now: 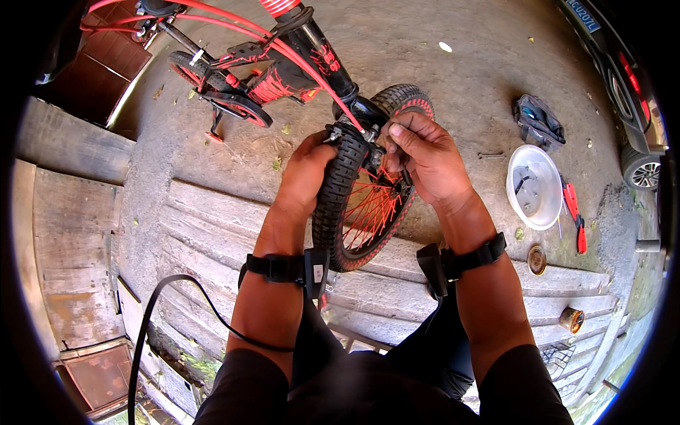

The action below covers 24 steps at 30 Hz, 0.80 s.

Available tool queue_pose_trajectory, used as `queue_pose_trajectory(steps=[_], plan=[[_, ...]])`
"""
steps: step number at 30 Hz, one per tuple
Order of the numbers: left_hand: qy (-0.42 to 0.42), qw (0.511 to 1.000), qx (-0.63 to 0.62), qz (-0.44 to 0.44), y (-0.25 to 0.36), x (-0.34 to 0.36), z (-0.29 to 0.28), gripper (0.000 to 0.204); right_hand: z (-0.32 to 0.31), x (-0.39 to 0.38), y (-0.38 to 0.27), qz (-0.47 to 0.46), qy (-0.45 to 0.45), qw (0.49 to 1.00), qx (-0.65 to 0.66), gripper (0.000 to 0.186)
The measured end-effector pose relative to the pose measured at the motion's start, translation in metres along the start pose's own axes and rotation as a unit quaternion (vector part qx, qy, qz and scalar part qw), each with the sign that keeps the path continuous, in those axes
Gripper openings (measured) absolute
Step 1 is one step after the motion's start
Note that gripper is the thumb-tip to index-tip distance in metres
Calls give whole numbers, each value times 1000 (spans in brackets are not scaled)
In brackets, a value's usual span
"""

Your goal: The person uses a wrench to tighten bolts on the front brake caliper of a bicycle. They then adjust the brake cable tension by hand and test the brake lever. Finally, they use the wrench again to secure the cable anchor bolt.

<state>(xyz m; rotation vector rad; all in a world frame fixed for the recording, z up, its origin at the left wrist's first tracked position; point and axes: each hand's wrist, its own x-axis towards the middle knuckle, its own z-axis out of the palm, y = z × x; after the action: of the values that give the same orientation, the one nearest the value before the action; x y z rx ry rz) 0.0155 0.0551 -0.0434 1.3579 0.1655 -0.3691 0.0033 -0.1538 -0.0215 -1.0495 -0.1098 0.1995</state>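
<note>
A child-size black and red bicycle [322, 60] stands before me, its front wheel [338, 188] with red spokes pointing toward me. Over the tyre sits a rim brake [350, 131], where a red brake cable [312, 71] comes down. My left hand [306, 170] is closed at the brake's left side, beside the tyre; its fingertips are partly hidden. On the other side my right hand [432, 156] pinches thumb and forefinger together close to the brake's right end. What lies between those fingers is too small to make out.
Concrete steps [212, 234] run below the wheel. To the right are a white plastic basin [533, 188] with small parts, red-handled cutters [574, 212], a wrench [491, 155], a grey tool bag [538, 120] and two rusty tins [537, 260]. A parked car [630, 99] stands far right.
</note>
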Motion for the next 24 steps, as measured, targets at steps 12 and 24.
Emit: queue_pose_trajectory(steps=[12,24], plan=[[72,901,414,107,-11,6,11,86,1,0,1,-6,-15,1000,10,10],[99,849,507,108,-2,7,16,74,1,1,0,-6,-14,1000,5,12]])
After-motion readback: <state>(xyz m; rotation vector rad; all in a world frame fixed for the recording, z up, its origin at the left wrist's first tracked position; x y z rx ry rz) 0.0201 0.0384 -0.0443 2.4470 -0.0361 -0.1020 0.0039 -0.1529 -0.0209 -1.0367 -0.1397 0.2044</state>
